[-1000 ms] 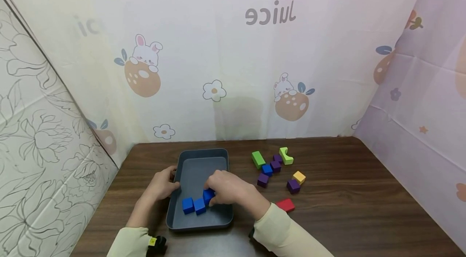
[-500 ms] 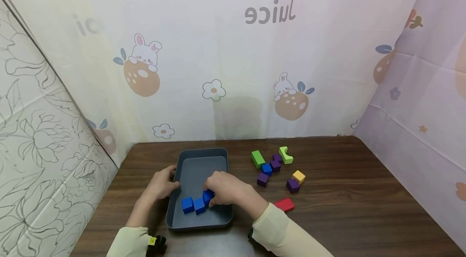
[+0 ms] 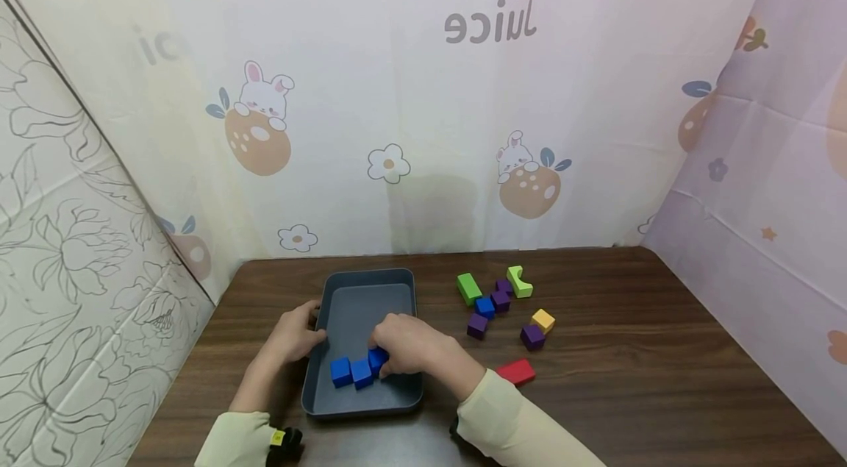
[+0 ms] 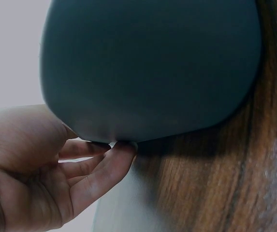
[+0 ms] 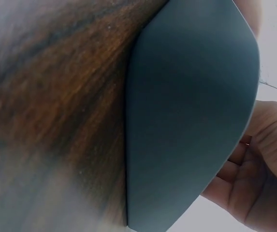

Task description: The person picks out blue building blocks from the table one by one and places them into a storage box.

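A dark grey tray stands on the table's left half. My left hand holds its left wall, thumb over the rim. In the left wrist view, the fingers press against the wall's outer face. Inside the tray's near part, my right hand pinches a blue cube, partly covered by its fingers. Two more blue cubes, the middle one and the left one, sit beside it in a slanting row. In the right wrist view, the tray wall hides the right fingertips and the cubes.
Right of the tray lie a green block, a blue cube, several purple cubes, a yellow-green notched block and a yellow cube. A red block lies beside the right sleeve. A printed curtain hangs behind the table.
Almost nothing differs. The right hand and its blue cube have shifted very slightly toward the near-left, to the middle cube; the left hand stays on the tray.
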A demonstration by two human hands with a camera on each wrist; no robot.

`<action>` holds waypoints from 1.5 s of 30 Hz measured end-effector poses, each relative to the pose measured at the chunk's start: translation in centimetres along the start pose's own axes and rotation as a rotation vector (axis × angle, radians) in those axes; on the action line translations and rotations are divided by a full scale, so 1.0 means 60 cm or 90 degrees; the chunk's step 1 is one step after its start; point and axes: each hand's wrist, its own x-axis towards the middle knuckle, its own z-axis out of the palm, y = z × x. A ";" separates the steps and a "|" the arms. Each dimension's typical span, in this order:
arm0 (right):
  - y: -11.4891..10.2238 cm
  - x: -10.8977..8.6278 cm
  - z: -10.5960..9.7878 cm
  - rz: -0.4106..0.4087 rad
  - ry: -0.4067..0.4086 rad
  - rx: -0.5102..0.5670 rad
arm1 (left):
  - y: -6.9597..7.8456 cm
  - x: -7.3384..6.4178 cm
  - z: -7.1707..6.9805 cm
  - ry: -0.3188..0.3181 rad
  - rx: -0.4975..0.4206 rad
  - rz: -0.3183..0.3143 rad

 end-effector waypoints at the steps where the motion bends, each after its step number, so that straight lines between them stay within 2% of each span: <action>1: 0.000 0.000 0.001 0.001 -0.002 0.000 | 0.000 0.000 0.001 0.001 -0.003 -0.005; 45: -0.010 0.004 0.014 0.014 0.007 -0.036 | 0.002 0.001 0.001 0.001 0.002 -0.007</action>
